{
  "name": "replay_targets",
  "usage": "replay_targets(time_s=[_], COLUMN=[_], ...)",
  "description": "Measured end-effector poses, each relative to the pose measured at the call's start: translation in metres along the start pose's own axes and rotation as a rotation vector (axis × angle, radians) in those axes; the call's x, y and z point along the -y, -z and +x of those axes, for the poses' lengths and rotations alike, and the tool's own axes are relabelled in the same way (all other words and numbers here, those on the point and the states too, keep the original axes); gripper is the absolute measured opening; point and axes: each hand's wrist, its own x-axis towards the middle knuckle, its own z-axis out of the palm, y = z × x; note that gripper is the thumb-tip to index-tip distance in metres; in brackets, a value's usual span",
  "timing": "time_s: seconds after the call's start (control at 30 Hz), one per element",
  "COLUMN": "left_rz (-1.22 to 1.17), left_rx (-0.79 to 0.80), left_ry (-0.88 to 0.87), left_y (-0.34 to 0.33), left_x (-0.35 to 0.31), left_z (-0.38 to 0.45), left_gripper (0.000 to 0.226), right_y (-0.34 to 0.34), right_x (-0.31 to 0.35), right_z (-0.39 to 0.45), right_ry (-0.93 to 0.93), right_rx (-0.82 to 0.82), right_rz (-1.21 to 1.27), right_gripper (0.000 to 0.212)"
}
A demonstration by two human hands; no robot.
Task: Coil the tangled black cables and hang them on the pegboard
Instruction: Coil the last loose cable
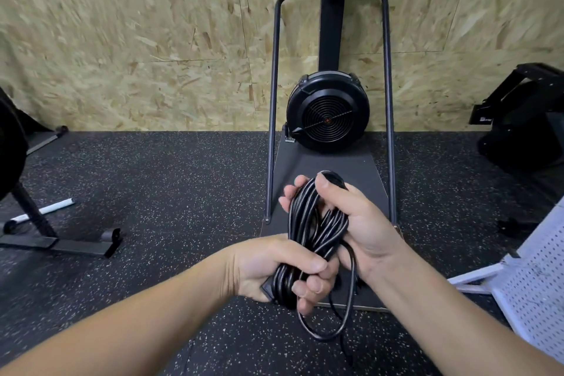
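Both forearms reach forward and converge — left hand [274,268] gripping the black cable coil [311,229] at its near end, right hand [357,223] clasping the far end.

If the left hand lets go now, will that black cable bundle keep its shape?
Probably not. The black cable bundle looks floppy: a loose loop already sags below the left hand. Its glossy strands may slide apart, so the right hand alone likely won't hold the coil.

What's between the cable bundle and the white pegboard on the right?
Nothing visible. Both hands, left and right, grip the cable bundle; only open floor lies toward the pegboard at right.
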Motion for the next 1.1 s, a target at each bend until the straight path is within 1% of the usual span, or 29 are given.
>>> replay_targets(time_s=[0.03,0.1,0.17,0.2,0.27,0.33,0.43,0.5,0.53,0.6,0.67,0.73,0.8,0.9,0.97,1.03,1.1], left_rz=[0.006,0.032,0.030,0.028,0.074,0.235,0.494,0.577,0.577,0.476,0.395,0.360,0.312,0.267,0.306,0.384,0.462], left_rx=[-0.012,-0.073,-0.203,-0.287,-0.436,-0.573,-0.743,-0.782,-0.793,-0.768,-0.676,-0.565,-0.458,-0.323,-0.315,-0.388,-0.469], left_ry=[0.000,-0.014,-0.048,-0.073,-0.120,-0.176,-0.271,-0.338,-0.354,-0.337,-0.309,-0.306,-0.296,-0.273,-0.271,-0.286,-0.301], left_y=[0.001,0.003,0.003,0.003,0.001,-0.004,-0.016,-0.018,-0.017,-0.011,-0.007,-0.008,-0.009,-0.010,-0.010,-0.008,-0.005], left_x=[0.001,0.005,0.010,0.012,0.012,0.009,0.013,0.022,0.025,0.024,0.018,0.013,0.009,0.007,0.006,0.008,0.010], left_z=[0.000,0.001,0.004,0.006,0.009,0.008,0.015,0.022,0.023,0.020,0.013,0.009,0.007,0.006,0.006,0.007,0.008], left_gripper=[0.028,0.020,0.015,0.017,0.022,0.021,0.032,0.037,0.033,0.017,0.014,0.009,0.001,0.009,0.012,0.021,0.024], right_y=[-0.001,0.001,0.001,0.002,0.005,0.006,0.007,0.007,0.008,0.007,0.009,0.008,0.007,0.005,0.003,0.006,0.012], right_x=[-0.001,-0.001,-0.001,-0.002,-0.003,-0.003,-0.009,-0.012,-0.012,-0.007,0.000,0.007,0.011,0.017,0.018,0.014,0.011], right_z=[0.001,0.004,0.008,0.009,0.013,0.017,0.022,0.022,0.022,0.020,0.017,0.015,0.012,0.006,0.006,0.008,0.011], right_ry=[0.001,-0.009,-0.013,-0.004,0.057,0.147,0.263,0.278,0.261,0.188,0.134,0.114,0.110,0.111,0.119,0.134,0.129], right_rx=[-0.024,-0.049,-0.130,-0.191,-0.318,-0.428,-0.490,-0.493,-0.482,-0.431,-0.367,-0.293,-0.205,-0.103,-0.072,-0.096,-0.155], right_rz=[0.002,-0.084,-0.202,-0.245,-0.310,-0.402,-0.554,-0.582,-0.549,-0.392,-0.263,-0.218,-0.213,-0.164,-0.138,-0.125,-0.150], right_gripper=[0.023,0.028,0.036,0.038,0.032,0.023,0.030,0.031,0.028,0.018,0.025,0.032,0.030,0.025,0.024,0.025,0.026])
